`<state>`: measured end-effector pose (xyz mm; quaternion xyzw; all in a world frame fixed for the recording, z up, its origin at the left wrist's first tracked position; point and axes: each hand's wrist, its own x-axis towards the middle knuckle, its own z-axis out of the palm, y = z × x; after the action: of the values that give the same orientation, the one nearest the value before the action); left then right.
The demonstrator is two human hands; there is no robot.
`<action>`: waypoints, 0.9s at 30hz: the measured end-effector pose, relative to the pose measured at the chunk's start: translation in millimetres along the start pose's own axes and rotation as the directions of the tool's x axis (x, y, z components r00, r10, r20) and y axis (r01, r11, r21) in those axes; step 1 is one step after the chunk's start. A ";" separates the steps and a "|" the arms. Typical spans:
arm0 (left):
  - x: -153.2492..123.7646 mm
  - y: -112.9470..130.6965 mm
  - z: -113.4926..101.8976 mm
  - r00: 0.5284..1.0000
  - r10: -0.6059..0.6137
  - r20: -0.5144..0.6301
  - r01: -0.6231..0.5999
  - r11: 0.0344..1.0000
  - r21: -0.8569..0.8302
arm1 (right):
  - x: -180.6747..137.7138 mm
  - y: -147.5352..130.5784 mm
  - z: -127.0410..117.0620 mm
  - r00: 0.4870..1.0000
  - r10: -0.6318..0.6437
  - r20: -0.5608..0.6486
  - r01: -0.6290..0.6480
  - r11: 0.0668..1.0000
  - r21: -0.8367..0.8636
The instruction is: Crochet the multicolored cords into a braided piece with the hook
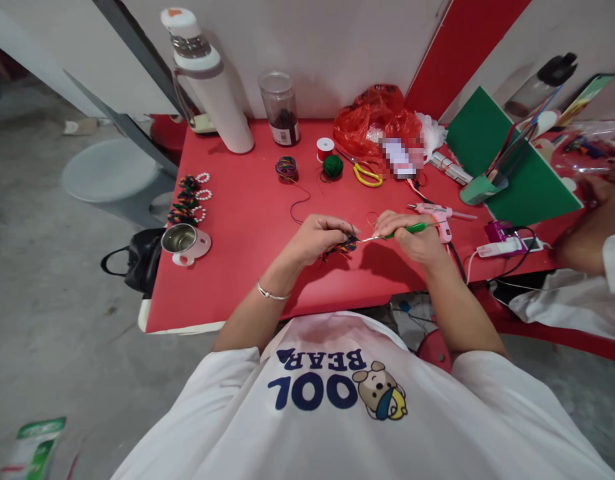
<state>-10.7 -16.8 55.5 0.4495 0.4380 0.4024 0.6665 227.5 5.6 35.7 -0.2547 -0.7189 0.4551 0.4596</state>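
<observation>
My left hand (323,239) is closed on a small multicoloured crochet piece (343,248), pinched between thumb and fingers. In my right hand (410,235) is a crochet hook with a green handle (413,229); its metal tip meets the piece. Dark yarn runs from the left hand back to a multicoloured yarn ball (287,169). A green yarn ball (332,167) lies to the right of that one. Several finished-looking multicoloured pieces with white bead loops (188,200) lie at the table's left edge.
A metal cup (179,241) and a tall white bottle (212,93) stand left, a clear jar (280,110) behind. Yellow-handled scissors (367,175), a red bag (375,120), a pink glue gun (436,217) and a power strip (507,247) lie right. Another person's arm (582,230) is far right.
</observation>
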 end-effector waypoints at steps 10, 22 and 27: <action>7.1 -26.6 32.5 0.922 0.221 -0.318 -0.193 0.974 0.118 | -19.4 20.8 69.7 0.850 -0.299 -0.434 0.010 0.832 -0.555; -1.3 -10.1 5.0 0.995 0.089 -0.039 -0.090 0.996 -0.024 | 0.4 7.4 6.0 0.999 -0.046 -0.026 0.047 0.999 0.027; 3.5 -15.5 8.3 0.981 0.161 -0.106 -0.128 0.955 0.267 | 9.0 -19.3 -10.8 0.984 -0.051 0.170 0.096 0.958 -0.269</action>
<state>0.4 -19.8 41.8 0.5370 0.4940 0.4172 0.5418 234.2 8.4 58.5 -0.2517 -0.8191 0.3519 0.3767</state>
